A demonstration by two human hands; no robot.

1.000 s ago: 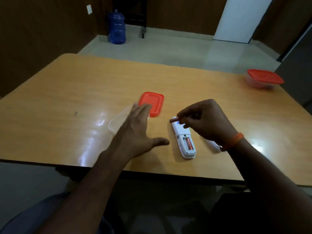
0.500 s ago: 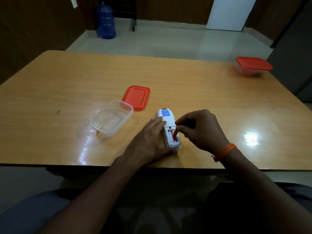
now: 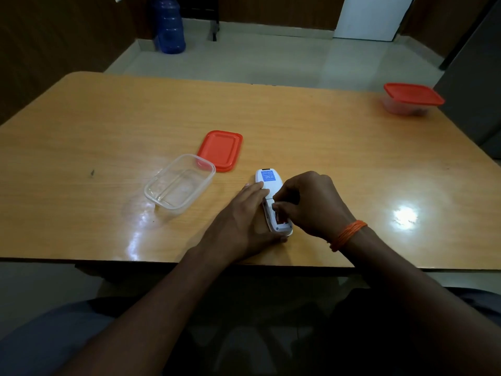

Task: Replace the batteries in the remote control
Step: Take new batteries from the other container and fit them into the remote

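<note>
A white remote control [image 3: 269, 183] lies face down near the table's front edge, a blue label on its far end and its battery bay open at the near end. My left hand [image 3: 245, 221] rests along its left side and holds it against the table. My right hand [image 3: 309, 204] is over the bay, fingertips pinched on a battery that sits in the compartment; a bit of red-orange battery [image 3: 282, 220] shows under the fingers. The bay cover is hidden.
An empty clear plastic container [image 3: 180, 184] stands left of the remote, its red lid [image 3: 221, 150] lying beside it farther back. A closed container with a red lid [image 3: 412, 99] sits at the far right corner. The wooden table [image 3: 108, 131] ends just before my forearms.
My left hand left the clear container and came to grip the remote. My right hand brought a battery down from above the remote's far end into the open bay.
</note>
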